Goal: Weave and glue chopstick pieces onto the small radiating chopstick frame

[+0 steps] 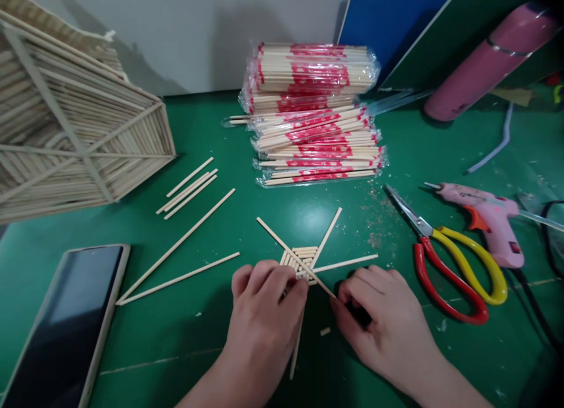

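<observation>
A small star-like chopstick frame [325,238], its centre filled with short cut pieces, lies on the green table. My left hand [267,314] is closed on the near left side of this frame, hiding part of it. One chopstick [277,238] slants across the middle from upper left to lower right. At its lower right end, my right hand [381,314] pinches it between thumb and finger. Left of my hands, two long chopsticks [180,243] meet at one end, and several shorter sticks [189,188] lie above them. A tiny cut piece [325,331] rests between my wrists.
Wrapped chopstick packs [317,120] are piled at the back. Scissors [453,261] and a pink glue gun [489,217] lie at right, below a pink bottle [489,61]. At left are a phone [70,326] and a large stick-built structure [83,120].
</observation>
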### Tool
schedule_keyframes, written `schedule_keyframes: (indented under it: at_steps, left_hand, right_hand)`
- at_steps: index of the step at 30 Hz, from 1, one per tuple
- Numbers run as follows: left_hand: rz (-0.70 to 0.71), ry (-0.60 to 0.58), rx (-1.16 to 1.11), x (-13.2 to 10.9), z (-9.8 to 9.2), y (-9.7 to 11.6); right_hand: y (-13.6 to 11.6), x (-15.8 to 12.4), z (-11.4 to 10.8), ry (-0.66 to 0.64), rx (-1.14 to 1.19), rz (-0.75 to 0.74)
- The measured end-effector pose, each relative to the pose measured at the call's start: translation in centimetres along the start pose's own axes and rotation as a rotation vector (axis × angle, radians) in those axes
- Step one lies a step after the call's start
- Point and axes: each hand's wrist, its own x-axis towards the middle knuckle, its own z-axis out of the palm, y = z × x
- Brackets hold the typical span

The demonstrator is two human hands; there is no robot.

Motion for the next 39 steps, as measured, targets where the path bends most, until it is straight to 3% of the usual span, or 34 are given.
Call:
schedule_keyframes:
  at_steps: [39]
  left_hand:
    - [-0.033, 0.029, 0.007, 0.13, 0.57, -0.33]
  right_hand:
    - [0.02, 0.25, 0.07, 0.039, -0.008, -0.006]
